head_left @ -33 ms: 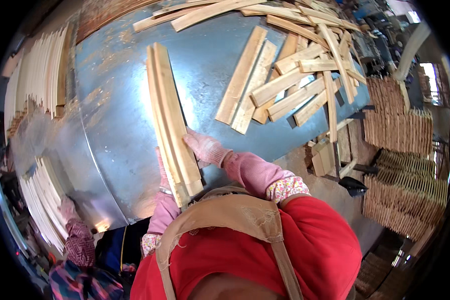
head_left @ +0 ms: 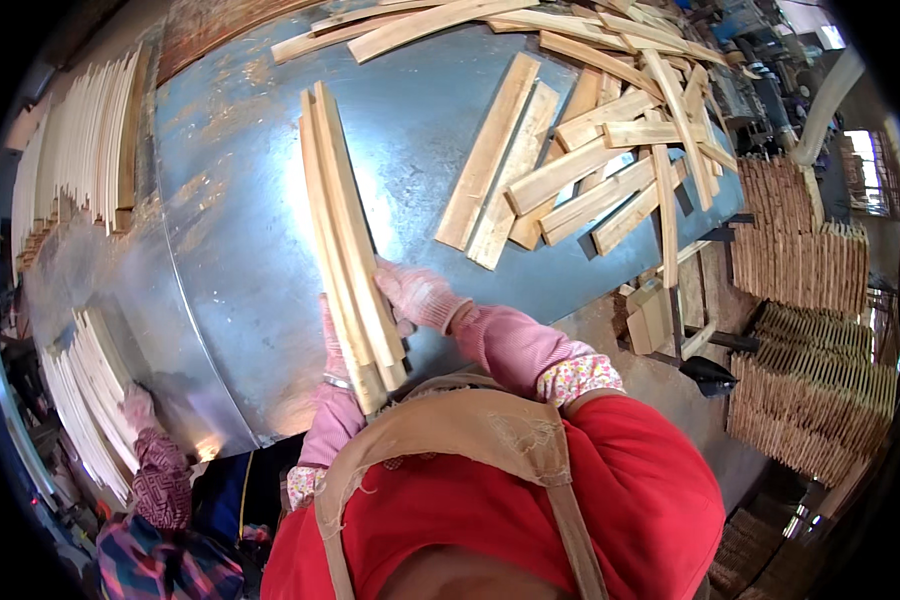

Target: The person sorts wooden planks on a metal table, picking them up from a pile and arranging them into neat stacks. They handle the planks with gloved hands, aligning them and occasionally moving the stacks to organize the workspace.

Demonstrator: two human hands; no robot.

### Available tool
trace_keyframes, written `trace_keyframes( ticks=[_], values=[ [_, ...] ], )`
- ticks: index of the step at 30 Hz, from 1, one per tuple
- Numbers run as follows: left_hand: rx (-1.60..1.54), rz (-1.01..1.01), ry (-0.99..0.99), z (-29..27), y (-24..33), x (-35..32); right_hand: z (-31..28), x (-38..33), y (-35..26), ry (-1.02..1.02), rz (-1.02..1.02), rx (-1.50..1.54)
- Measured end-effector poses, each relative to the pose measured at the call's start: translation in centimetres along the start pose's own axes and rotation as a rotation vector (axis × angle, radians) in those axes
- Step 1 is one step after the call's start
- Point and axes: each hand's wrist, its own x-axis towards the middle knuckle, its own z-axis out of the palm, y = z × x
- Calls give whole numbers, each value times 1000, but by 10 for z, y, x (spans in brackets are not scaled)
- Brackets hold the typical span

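Two or three long pale wooden strips (head_left: 345,245) lie side by side as a bundle, pointing away from me over the metal table, their near ends by my apron. My left hand (head_left: 333,338), in a pink glove, grips the bundle's left side near that end; its fingers are partly hidden. On the other side my right hand (head_left: 420,297), also gloved, presses against the right strip with its fingers curled round the edge. The strips now stand mostly on edge, pressed together.
Loose wooden boards (head_left: 590,180) lie heaped at the right and far side of the blue-grey table (head_left: 240,270). At left, a co-worker's hand (head_left: 138,408) touches a row of white strips (head_left: 90,390). Another row (head_left: 85,140) stands beyond. Stacked wood (head_left: 815,390) rises at the right.
The right strip has tilted from showing its broad face to showing a narrower edge. Both hands keep their hold, and the whole view has shifted slightly.
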Motion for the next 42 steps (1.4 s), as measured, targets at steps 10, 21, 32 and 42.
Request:
trace_keyframes(
  ticks=[10, 21, 32, 42],
  values=[
    [1025, 411, 458, 14, 24, 7, -175, 86, 40, 743, 775, -501],
    [2216, 182, 997, 42, 21, -12, -203, 57, 69, 775, 634, -192],
    [2208, 408, 849, 35, -6, -9, -32, 50, 27, 417, 70, -527],
    [2186, 205, 841, 34, 2, -6, -156, 64, 89, 860, 609, -578]
  ],
)
